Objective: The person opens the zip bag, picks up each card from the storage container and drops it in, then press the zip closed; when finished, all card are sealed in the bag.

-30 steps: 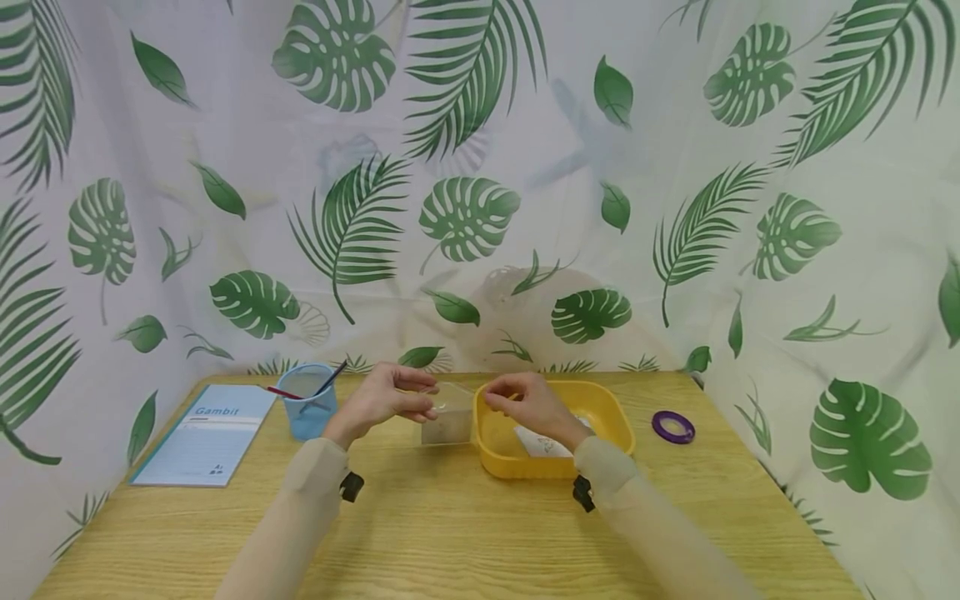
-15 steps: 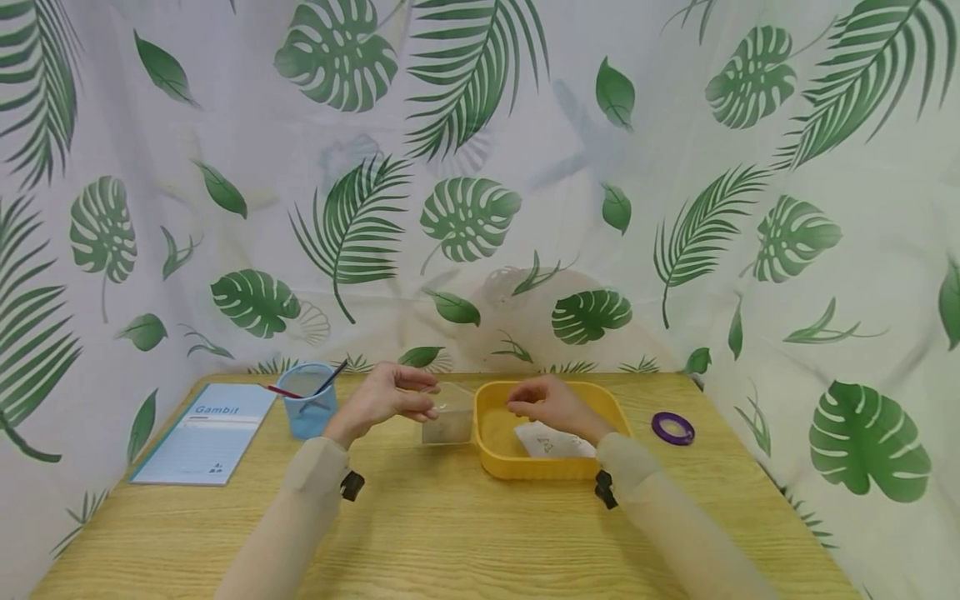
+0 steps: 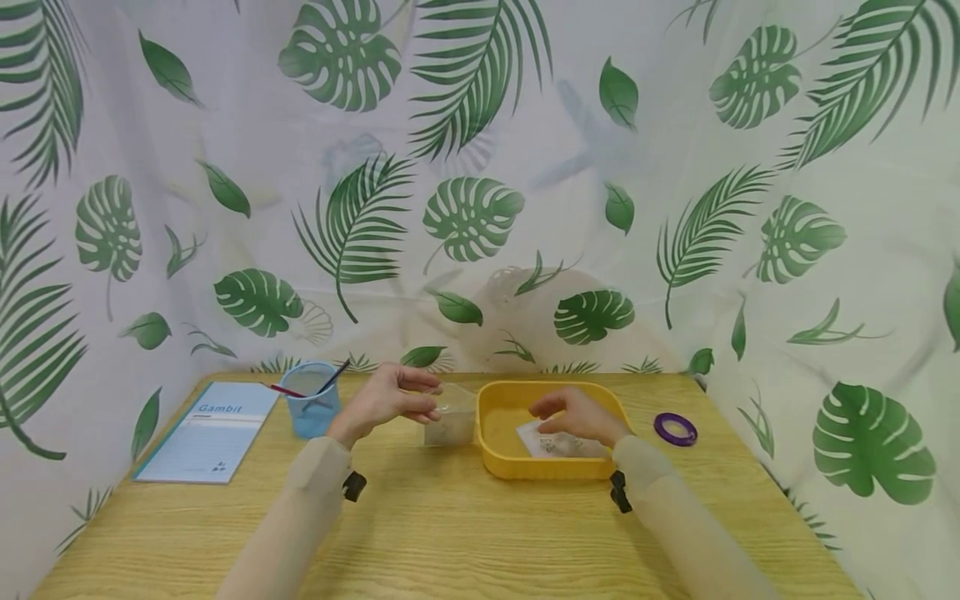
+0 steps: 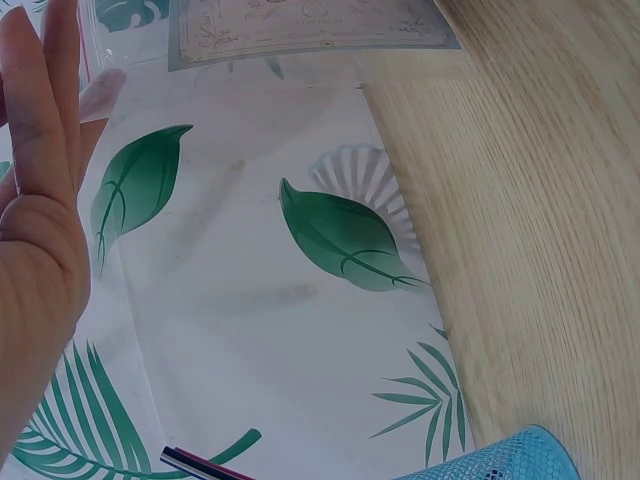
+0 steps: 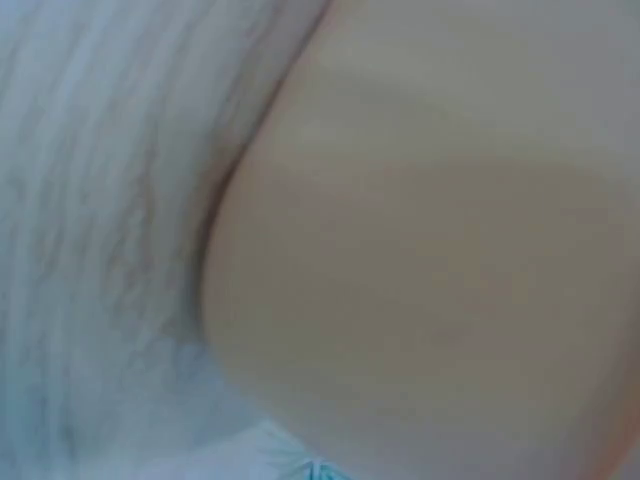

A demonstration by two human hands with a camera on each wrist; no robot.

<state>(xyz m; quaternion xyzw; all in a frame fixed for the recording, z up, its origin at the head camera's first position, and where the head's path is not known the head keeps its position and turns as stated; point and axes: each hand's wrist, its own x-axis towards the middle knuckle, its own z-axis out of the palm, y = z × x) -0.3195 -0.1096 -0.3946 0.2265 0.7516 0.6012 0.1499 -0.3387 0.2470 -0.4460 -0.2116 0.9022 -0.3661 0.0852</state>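
A clear plastic zip bag (image 3: 452, 421) with a printed card (image 4: 310, 28) inside hangs upright beside the tray. My left hand (image 3: 387, 402) pinches its upper edge; in the left wrist view, fingertips show through the clear plastic. My right hand (image 3: 579, 417) hovers over a yellow tray (image 3: 495, 469), its fingers loosely bent with nothing visible between them. Below that hand, a white printed packet (image 3: 558, 442) lies in the tray, partly covered by it. Blurred close surfaces fill the right wrist view, and no fingers can be made out there.
Left of the left hand stands a blue mesh pen cup (image 3: 313, 412) with pens in it. A blue notebook (image 3: 213, 433) lies at the table's left. To the tray's right rests a purple ring-shaped roll (image 3: 676, 428). A leaf-print curtain (image 3: 480, 275) borders the table's back.
My right hand has moved away from the bag, rightward and down over the tray, uncovering more of the white packet. My left hand stays nearly still with the bag.
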